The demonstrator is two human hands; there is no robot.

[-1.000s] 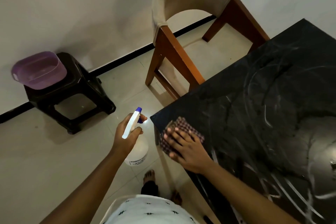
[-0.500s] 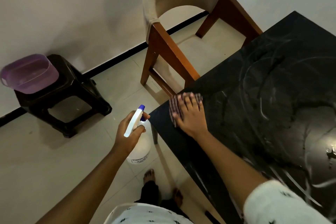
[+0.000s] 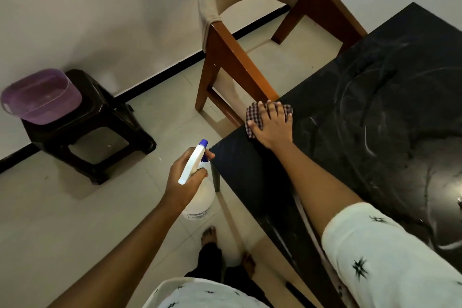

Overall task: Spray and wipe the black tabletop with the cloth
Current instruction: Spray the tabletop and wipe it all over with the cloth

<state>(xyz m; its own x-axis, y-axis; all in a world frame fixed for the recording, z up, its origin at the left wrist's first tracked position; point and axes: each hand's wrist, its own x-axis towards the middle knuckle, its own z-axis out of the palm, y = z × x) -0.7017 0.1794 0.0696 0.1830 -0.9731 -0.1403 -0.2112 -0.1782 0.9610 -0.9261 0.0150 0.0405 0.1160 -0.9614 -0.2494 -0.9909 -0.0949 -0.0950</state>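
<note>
The black tabletop (image 3: 375, 117) fills the right side, streaked with pale wipe marks. My right hand (image 3: 273, 125) lies flat with spread fingers on a red-and-white checked cloth (image 3: 252, 114), pressing it onto the table's far left edge beside the chair. My left hand (image 3: 186, 181) grips the neck of a white spray bottle (image 3: 197, 197) with a blue nozzle tip, held off the table just left of its near corner. The nozzle points toward the table.
A wooden chair (image 3: 232, 67) with a beige padded back stands against the table's left edge. A dark plastic stool (image 3: 100, 132) carrying a purple tub (image 3: 40, 97) sits by the wall at left. My bare feet (image 3: 208, 235) stand on the tiled floor.
My right hand has slid the cloth along the table's left edge, from the near corner away from me toward the chair. The left hand with the bottle has stayed put.
</note>
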